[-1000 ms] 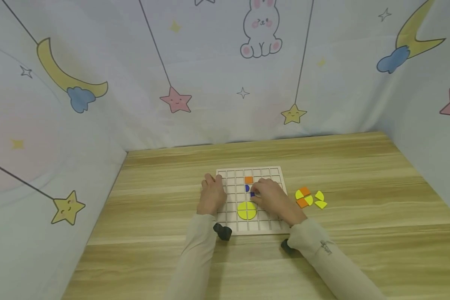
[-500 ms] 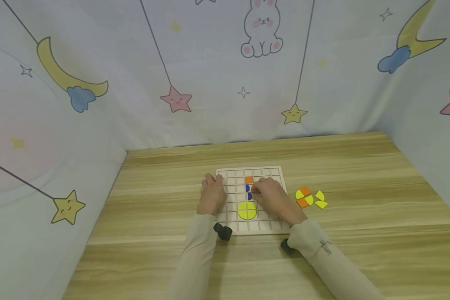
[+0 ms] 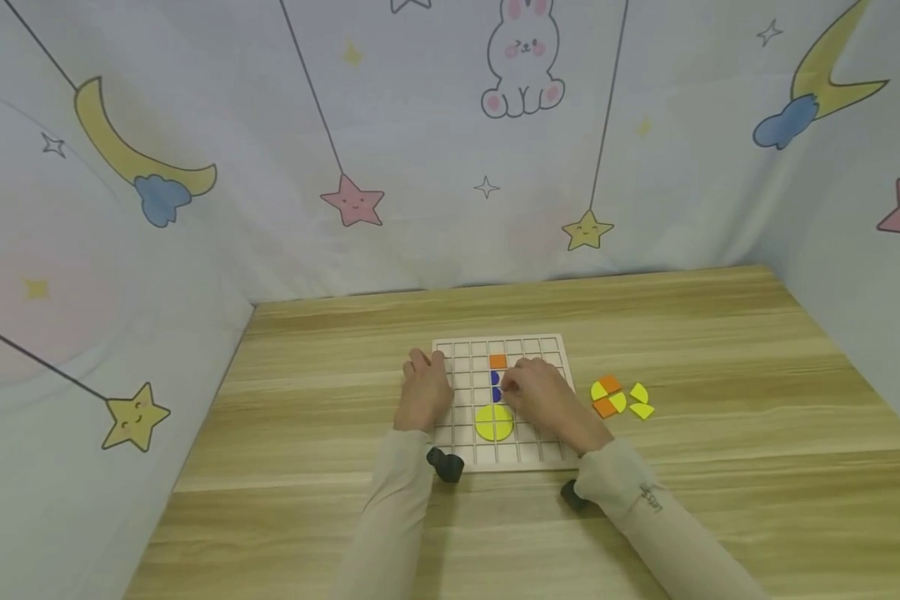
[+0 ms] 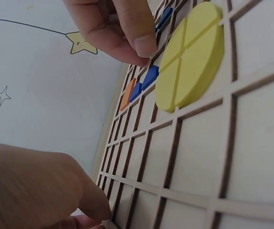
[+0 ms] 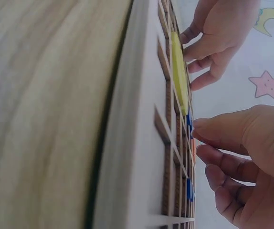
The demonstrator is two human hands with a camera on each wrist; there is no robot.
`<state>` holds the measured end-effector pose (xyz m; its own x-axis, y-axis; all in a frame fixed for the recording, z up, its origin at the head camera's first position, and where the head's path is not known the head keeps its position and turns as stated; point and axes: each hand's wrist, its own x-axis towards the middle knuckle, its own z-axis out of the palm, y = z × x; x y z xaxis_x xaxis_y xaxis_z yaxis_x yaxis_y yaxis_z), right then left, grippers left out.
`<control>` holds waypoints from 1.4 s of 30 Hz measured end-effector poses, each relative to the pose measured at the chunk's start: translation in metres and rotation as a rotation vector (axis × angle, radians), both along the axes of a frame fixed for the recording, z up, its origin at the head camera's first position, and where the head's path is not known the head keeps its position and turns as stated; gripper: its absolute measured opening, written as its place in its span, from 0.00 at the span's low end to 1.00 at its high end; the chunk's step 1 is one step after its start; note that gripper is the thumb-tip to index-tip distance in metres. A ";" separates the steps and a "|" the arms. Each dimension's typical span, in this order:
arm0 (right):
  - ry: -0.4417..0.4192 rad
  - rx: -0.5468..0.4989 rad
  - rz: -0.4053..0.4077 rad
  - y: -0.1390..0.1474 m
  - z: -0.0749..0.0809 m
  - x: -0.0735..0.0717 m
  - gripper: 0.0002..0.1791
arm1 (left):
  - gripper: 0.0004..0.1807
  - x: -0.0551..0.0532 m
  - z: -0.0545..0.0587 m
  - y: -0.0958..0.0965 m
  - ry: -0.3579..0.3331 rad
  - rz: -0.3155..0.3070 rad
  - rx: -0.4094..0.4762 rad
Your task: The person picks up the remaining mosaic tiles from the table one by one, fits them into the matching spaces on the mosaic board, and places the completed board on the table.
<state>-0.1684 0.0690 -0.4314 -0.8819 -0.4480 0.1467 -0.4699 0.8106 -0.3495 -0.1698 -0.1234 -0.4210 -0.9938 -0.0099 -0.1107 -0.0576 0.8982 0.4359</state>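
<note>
My left hand (image 3: 425, 390) grips the left edge of a pale wooden grid board (image 3: 461, 427), thumb at its rim. Over the board's middle is my right hand (image 3: 542, 398), its thumb and index fingertips at the edge of a small blue quarter-round tile (image 4: 150, 77). In the right wrist view those fingertips stand a little apart. Another blue tile (image 3: 495, 378) lies just beyond, with an orange square tile (image 3: 498, 361) farther up. Four-part yellow circle tiles (image 4: 201, 62) sit nearer me. A further blue tile (image 4: 164, 19) shows in the left wrist view; my right hand hides it from the head camera.
Right of the board lie orange-and-yellow tiles (image 3: 608, 396) grouped together and two loose yellow quarter tiles (image 3: 641, 392). The wooden table (image 3: 307, 517) carries everything. A printed curtain (image 3: 435, 250) stands behind. Dark straps (image 3: 446, 465) are at the wrists.
The blue tile under my right fingertips has shifted slightly left and now lines up below the other blue tile. My right hand moved a little left with it; the left hand stayed.
</note>
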 end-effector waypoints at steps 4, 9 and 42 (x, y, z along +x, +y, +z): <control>-0.005 -0.017 -0.025 0.005 0.007 0.002 0.04 | 0.18 0.000 0.000 0.000 0.005 0.001 0.010; 0.005 -0.022 -0.034 0.016 0.016 0.003 0.03 | 0.18 0.000 0.000 0.000 0.002 0.000 0.007; -0.174 0.092 -0.205 0.107 0.020 0.006 0.17 | 0.21 0.000 0.001 0.000 -0.013 -0.008 -0.023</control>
